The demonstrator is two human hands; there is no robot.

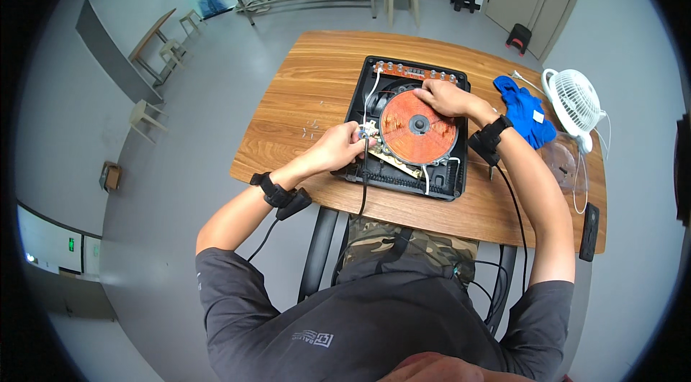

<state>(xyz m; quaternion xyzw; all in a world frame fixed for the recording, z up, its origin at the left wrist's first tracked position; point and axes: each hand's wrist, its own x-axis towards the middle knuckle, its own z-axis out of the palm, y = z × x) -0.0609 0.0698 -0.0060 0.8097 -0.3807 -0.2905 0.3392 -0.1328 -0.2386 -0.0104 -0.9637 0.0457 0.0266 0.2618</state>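
An opened induction cooker [450, 184] lies on the table, its black casing showing the parts inside. A round copper coil [407, 137] sits in it, dark-hubbed and orange. At the coil's upper right edge, my right hand [450, 100] grips the rim, fingers bent over its top. My left hand [342, 146] is closed at the coil's left side, fingertips pinched beside a small white connector and the black power cord [365, 177]. What lies between those fingertips is hidden. An orange circuit board [414, 71] with several round buttons runs along the casing's far side.
Several small screws [311, 129] lie left of the casing on the wooden table [281, 94]. To the right are blue gloves [525, 112], a white fan [576, 101], a clear plastic piece [563, 162] and a black bar [589, 231]. Cables trail from both wrist bands.
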